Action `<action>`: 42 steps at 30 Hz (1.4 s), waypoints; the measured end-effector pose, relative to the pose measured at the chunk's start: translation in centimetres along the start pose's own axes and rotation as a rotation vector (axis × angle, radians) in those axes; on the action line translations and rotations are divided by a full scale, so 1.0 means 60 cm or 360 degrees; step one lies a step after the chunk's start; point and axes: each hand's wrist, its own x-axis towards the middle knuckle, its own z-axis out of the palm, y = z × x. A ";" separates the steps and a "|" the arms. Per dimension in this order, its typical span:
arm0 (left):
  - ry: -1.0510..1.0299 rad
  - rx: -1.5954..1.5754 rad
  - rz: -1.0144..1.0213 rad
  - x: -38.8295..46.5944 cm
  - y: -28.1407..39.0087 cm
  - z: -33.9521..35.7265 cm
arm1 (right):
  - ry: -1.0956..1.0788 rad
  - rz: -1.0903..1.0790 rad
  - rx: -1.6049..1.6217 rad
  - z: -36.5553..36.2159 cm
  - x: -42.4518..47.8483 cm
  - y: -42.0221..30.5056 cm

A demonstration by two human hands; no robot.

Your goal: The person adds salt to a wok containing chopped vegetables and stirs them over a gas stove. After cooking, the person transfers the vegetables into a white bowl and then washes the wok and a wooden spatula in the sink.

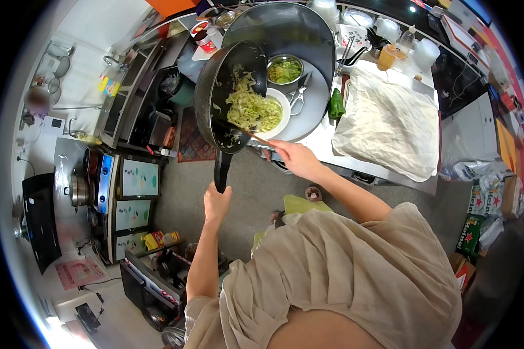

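Note:
My left hand point(216, 203) grips the black handle of a deep frying pan point(205, 96), which is tipped on its side toward a white plate point(283, 114). Chopped cabbage point(249, 109) spreads from the pan's inner wall onto that plate. Between my right hand's point(299, 160) fingers is a thin brown utensil, likely chopsticks point(254, 136), whose tips reach in by the pan's lower rim. Behind the plate stands a metal bowl point(284, 70) of chopped green and yellow food. Kitchen scissors point(298, 98) lie beside the plate on a round grey surface point(312, 115).
Green peppers point(336, 104) lie right of the round surface, near a cream cloth point(388, 122) covering a board. A large dark curved shield point(284, 26) rises behind the bowl. Bottles point(387, 56) and containers line the counter's back. A bin point(179, 87) stands left of the pan.

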 end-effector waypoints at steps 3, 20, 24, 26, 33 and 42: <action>0.0003 -0.0028 -0.0002 -0.003 -0.002 0.000 | 0.0033 0.0023 -0.0112 0.014 0.008 0.024; 0.0004 0.0047 -0.0073 0.004 0.008 -0.018 | 0.0339 -0.0277 -0.0744 -0.074 0.038 0.021; 0.0031 0.0081 0.0000 0.006 0.002 -0.009 | 0.0268 -0.0357 -0.1071 -0.057 0.073 0.018; 0.0059 0.0127 0.0024 0.003 0.006 -0.011 | 0.0266 -0.0395 -0.1150 -0.054 0.078 0.035; 0.0107 0.0255 0.0059 0.001 0.011 -0.022 | 0.0169 -0.0249 -0.1120 -0.092 0.058 0.080; -0.0057 0.0173 -0.0180 -0.005 0.028 -0.051 | 0.0303 -0.0159 -0.0773 -0.125 0.073 0.055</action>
